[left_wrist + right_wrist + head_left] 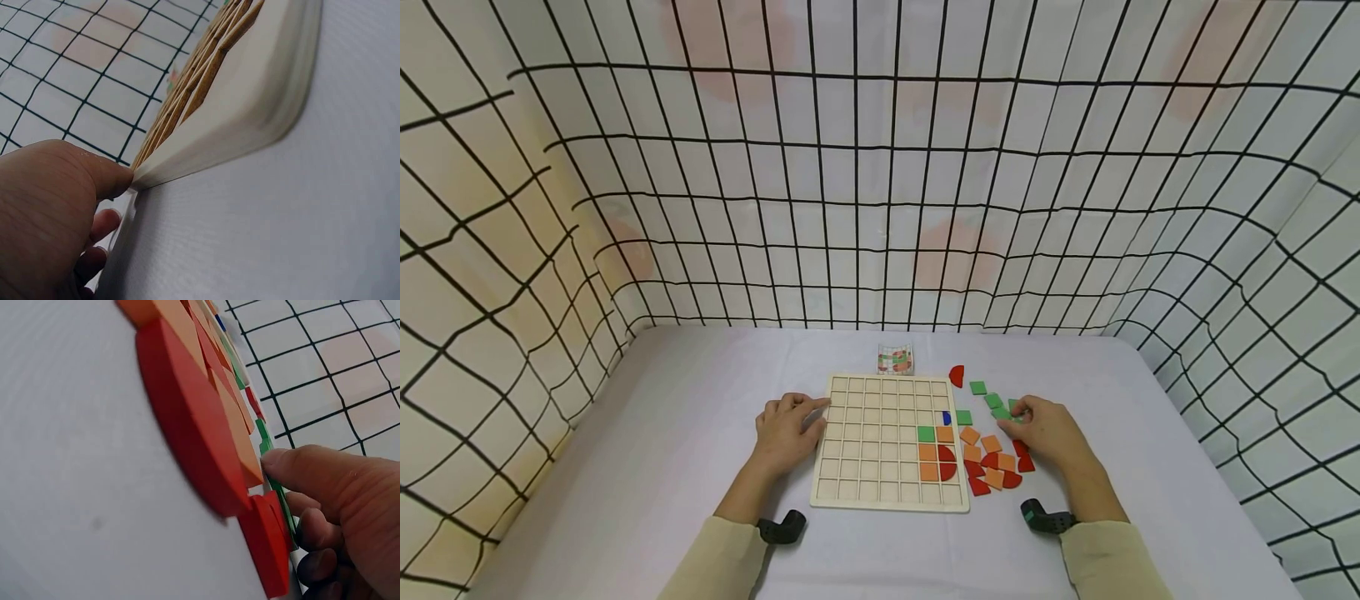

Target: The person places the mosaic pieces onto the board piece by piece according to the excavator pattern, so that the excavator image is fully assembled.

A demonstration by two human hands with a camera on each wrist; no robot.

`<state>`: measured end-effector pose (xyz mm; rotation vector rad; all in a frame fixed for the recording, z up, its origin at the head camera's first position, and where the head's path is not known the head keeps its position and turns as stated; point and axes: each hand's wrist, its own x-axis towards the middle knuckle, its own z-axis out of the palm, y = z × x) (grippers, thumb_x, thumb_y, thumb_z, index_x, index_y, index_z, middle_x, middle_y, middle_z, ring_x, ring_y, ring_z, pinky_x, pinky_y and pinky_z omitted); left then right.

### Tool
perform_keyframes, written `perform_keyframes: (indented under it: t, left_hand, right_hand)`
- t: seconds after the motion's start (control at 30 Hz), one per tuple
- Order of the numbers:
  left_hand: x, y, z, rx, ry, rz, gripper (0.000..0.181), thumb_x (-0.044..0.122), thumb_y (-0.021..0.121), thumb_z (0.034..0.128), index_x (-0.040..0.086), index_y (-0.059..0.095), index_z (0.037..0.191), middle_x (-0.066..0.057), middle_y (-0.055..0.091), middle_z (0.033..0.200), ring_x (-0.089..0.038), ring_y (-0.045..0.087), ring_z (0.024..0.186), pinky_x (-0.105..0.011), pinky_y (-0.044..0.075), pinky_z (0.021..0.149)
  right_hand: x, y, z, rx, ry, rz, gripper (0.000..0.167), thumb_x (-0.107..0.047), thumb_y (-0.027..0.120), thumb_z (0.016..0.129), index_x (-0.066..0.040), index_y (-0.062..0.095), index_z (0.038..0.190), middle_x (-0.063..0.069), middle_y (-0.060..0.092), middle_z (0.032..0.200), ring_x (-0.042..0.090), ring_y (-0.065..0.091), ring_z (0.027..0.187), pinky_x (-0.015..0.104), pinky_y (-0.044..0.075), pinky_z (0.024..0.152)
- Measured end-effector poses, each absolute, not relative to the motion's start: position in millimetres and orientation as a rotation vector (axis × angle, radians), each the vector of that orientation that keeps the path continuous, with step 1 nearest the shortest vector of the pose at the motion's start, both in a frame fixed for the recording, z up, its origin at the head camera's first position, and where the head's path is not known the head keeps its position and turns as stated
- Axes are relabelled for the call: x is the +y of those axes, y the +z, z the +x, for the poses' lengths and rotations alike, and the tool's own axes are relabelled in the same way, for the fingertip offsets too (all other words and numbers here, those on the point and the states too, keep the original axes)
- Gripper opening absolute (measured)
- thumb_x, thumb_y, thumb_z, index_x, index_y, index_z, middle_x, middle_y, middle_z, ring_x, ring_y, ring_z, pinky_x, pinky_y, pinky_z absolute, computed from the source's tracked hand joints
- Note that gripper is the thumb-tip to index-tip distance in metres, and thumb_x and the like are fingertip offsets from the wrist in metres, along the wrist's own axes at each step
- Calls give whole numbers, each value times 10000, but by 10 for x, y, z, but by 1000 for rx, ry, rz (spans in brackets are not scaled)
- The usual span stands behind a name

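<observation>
My left hand rests at the left edge of a pale gridded wooden board, its index finger and thumb touching the side. In the left wrist view, the thumb presses near the rim. At the board's right part lie a green square tile, several orange tiles, red rounded pieces and a small blue piece. My right hand is over loose green tiles. Its thumb and index finger stand around one; whether they pinch it is unclear. The other right fingers curl under the palm.
A small patterned card stands behind the board. Right of the board lie loose orange tiles, red pieces and a separate red half-round piece. Black netting rises around the white-covered table.
</observation>
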<state>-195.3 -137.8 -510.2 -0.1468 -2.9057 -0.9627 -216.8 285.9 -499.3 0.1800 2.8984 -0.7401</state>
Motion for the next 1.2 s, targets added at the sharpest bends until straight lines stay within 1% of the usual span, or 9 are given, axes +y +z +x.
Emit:
perform_keyframes:
  t: [0.2, 0.4, 0.63, 0.83, 0.97, 1.2]
  left_hand:
    - [-1381, -5116, -1950, -2901, -952, -148, 375, 280, 609, 994, 246, 669, 1363, -125, 574, 1343, -393, 425, 1263, -642, 227, 1094]
    - [-1376, -5106, -1941, -2889, -953, -163, 367, 270, 616, 992, 237, 677, 1352, -132, 578, 1336, -399, 433, 1247, -648, 236, 1087]
    - [-1381, -5108, -1948, -2901, -954, -145, 372, 288, 610, 999, 254, 668, 1365, -121, 571, 1351, -382, 426, 1256, -633, 226, 1102]
    - [-1393, -5115, -1957, -2901, -958, -144, 372, 298, 608, 1002, 257, 666, 1367, -123, 568, 1360, -386, 422, 1265, -633, 223, 1102]
    - [-1391, -5107, -1955, -2896, -955, -154, 366, 285, 613, 1000, 250, 671, 1360, -126, 575, 1348, -386, 429, 1252, -636, 230, 1096]
    - [-1385, -5103, -1941, -2884, -947, -162, 358, 265, 621, 997, 237, 679, 1349, -133, 586, 1335, -390, 444, 1234, -645, 252, 1073]
  right_hand:
    - [2842, -4991, -2161, 2902, -774, 112, 427, -395, 753, 892, -70, 679, 1159, 54, 609, 873, 199, 543, 825, 303, 437, 665]
    - [2781, -4972, -2155, 2867, -846, 72, 405, -381, 765, 891, -91, 687, 1163, 33, 602, 851, 184, 541, 805, 292, 446, 656]
    - [2682, -4911, -2130, 2837, -911, -16, 370, -366, 760, 897, -119, 678, 1160, 29, 584, 814, 175, 542, 687, 298, 449, 591]
    - [2511, -4816, -2107, 2812, -898, -43, 375, -385, 774, 889, -144, 676, 1160, 25, 592, 811, 173, 549, 664, 289, 454, 550]
    - [2376, -4790, -2106, 2816, -864, -112, 336, -390, 777, 888, -175, 686, 1129, 8, 591, 790, 162, 540, 669, 274, 442, 531]
    - [2168, -4801, -2151, 2821, -837, -300, 251, -330, 780, 892, -172, 701, 1071, -26, 592, 717, 138, 542, 632, 275, 438, 584]
